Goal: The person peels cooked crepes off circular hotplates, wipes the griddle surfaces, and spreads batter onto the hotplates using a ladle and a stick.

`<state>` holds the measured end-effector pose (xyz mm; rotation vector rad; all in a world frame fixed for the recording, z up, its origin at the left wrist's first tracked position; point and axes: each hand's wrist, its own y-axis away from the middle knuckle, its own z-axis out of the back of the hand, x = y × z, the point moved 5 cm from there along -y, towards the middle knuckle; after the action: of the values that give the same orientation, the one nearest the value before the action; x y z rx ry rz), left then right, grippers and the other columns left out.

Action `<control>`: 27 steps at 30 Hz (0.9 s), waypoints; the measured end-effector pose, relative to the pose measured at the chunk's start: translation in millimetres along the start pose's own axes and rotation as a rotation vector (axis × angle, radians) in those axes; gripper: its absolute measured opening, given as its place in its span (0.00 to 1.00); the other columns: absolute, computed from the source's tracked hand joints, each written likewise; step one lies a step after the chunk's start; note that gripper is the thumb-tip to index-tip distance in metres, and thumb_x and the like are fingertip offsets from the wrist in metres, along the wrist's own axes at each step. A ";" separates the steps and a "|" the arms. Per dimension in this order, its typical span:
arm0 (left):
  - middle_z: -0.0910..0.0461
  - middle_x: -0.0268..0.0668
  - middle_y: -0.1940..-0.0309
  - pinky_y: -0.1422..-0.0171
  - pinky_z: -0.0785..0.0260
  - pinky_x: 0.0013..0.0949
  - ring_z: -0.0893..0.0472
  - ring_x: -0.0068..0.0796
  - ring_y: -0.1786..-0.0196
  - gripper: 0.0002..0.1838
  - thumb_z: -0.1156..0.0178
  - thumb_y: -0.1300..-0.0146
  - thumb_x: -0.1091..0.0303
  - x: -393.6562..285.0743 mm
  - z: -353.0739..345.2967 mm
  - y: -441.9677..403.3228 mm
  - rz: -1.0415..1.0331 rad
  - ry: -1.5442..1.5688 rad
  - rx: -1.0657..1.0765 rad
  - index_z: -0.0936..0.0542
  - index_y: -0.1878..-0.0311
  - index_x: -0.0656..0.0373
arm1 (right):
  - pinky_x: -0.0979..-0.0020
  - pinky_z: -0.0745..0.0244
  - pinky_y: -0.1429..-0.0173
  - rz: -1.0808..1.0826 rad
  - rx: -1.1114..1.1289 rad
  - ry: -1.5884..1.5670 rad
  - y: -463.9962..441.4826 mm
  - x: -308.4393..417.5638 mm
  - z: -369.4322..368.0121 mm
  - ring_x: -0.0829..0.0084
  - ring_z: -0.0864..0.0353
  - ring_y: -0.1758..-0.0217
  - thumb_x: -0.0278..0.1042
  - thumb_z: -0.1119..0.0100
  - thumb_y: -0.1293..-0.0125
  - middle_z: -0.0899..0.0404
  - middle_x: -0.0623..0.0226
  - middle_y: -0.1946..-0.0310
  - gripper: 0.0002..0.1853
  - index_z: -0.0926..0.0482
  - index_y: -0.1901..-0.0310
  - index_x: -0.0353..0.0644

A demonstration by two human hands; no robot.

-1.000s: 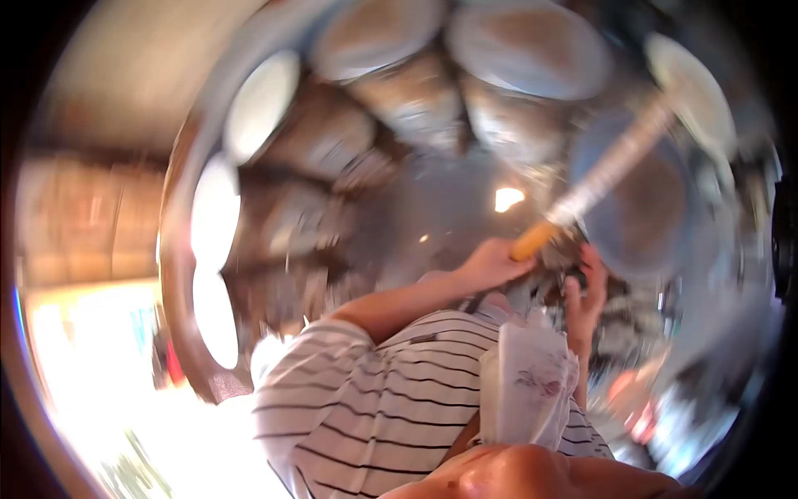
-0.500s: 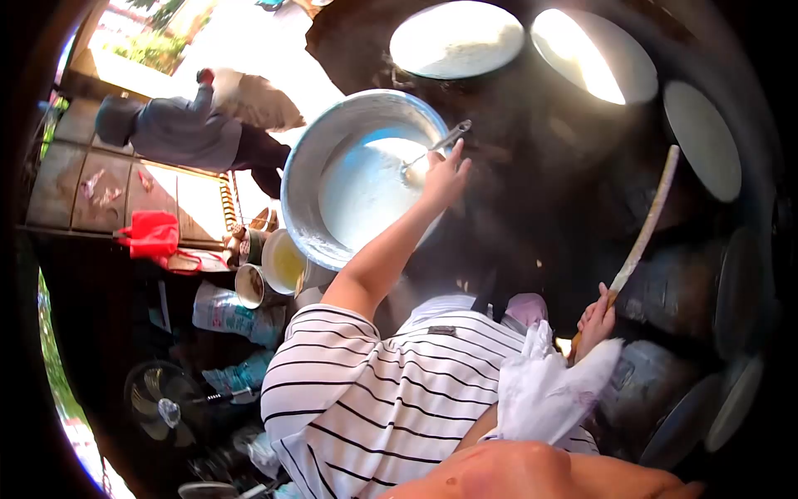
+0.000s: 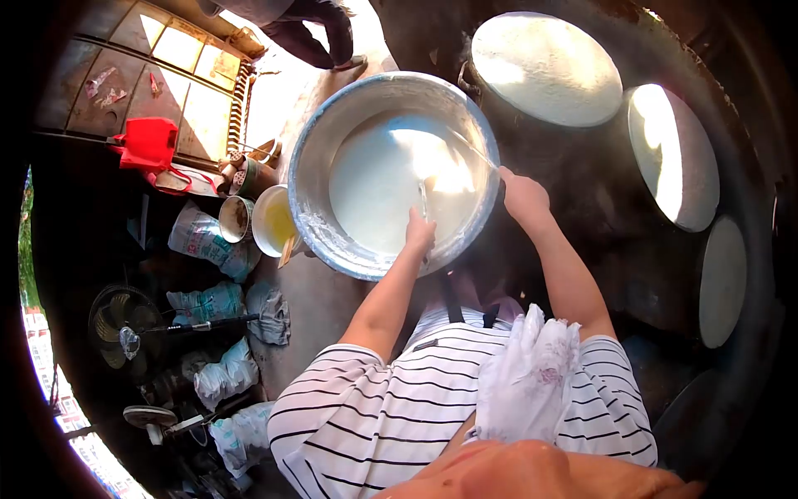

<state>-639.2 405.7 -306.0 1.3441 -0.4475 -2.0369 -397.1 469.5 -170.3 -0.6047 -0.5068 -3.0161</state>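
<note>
A large metal basin (image 3: 303, 179) of milky white liquid (image 3: 374, 183) stands in front of me. Over its near side, my left hand (image 3: 421, 233) is closed around a metal handle (image 3: 424, 200) that reaches into the liquid. At the basin's right rim, my right hand (image 3: 525, 200) grips a thin, pale rod (image 3: 475, 150) slanting inward over the liquid. The far ends of both tools are hard to make out in the glare.
Round white-topped vessels (image 3: 547, 68) curve along the right. Left of the basin are a bucket of yellow liquid (image 3: 278, 218), a smaller pot (image 3: 235, 218), a red bag (image 3: 148, 143), plastic sacks (image 3: 208, 241) and a fan (image 3: 125, 324). A person's dark-trousered legs (image 3: 312, 29) show at the top.
My view has swung right from the vessels to the basin, then further left. My right hand has come from the far right to the basin's rim; my left hand has moved nearer me with the metal handle.
</note>
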 end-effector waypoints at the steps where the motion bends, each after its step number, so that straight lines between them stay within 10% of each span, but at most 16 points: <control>1: 0.28 0.40 0.73 0.85 0.37 0.32 0.29 0.27 0.84 0.34 0.46 0.40 0.75 40.7 -6.2 -32.7 -0.108 -0.014 0.054 0.44 0.30 0.58 | 0.52 0.26 0.54 -0.007 0.039 0.030 -18.5 6.1 -19.7 0.51 0.19 0.56 0.28 0.58 0.35 0.19 0.52 0.61 0.15 0.25 0.50 0.44; 6: 0.35 0.31 0.77 0.84 0.39 0.28 0.34 0.22 0.85 0.33 0.51 0.34 0.71 -43.4 49.3 17.9 0.095 0.315 0.407 0.48 0.26 0.50 | 0.53 0.25 0.56 0.041 0.169 0.017 11.2 26.2 -13.5 0.51 0.18 0.58 0.28 0.56 0.38 0.19 0.50 0.64 0.15 0.25 0.52 0.45; 11: 0.37 0.28 0.81 0.83 0.37 0.29 0.35 0.21 0.86 0.29 0.53 0.32 0.71 -93.8 45.7 -51.6 -0.326 -0.177 0.306 0.43 0.28 0.49 | 0.53 0.25 0.61 0.006 0.158 0.165 1.1 47.1 -9.0 0.50 0.18 0.64 0.26 0.55 0.39 0.19 0.51 0.71 0.21 0.29 0.43 0.47; 18: 0.40 0.27 0.82 0.86 0.46 0.24 0.42 0.17 0.86 0.23 0.57 0.28 0.68 -16.9 -55.2 -80.8 0.318 0.699 0.434 0.41 0.32 0.36 | 0.52 0.25 0.56 -0.169 0.116 -0.089 17.4 31.4 -87.3 0.47 0.19 0.62 0.26 0.55 0.39 0.20 0.44 0.68 0.25 0.30 0.39 0.44; 23: 0.43 0.23 0.86 0.86 0.47 0.19 0.43 0.14 0.86 0.06 0.57 0.28 0.68 -36.0 -78.7 -42.2 0.597 1.253 0.507 0.34 0.64 0.45 | 0.53 0.26 0.52 -0.128 0.014 -0.352 50.0 24.3 -108.8 0.45 0.21 0.57 0.30 0.56 0.35 0.22 0.40 0.61 0.21 0.29 0.40 0.40; 27: 0.44 0.23 0.87 0.87 0.45 0.19 0.42 0.15 0.87 0.18 0.54 0.28 0.63 -54.6 -63.0 -5.5 0.655 1.472 0.667 0.38 0.79 0.51 | 0.63 0.25 0.55 -0.171 0.022 -0.621 85.7 31.6 -91.2 0.59 0.18 0.64 0.27 0.56 0.35 0.20 0.47 0.63 0.22 0.31 0.38 0.39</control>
<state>-569.4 451.0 -298.1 2.2280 -0.6977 -0.0649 -452.8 360.6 -211.2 -1.5818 -0.6283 -2.9169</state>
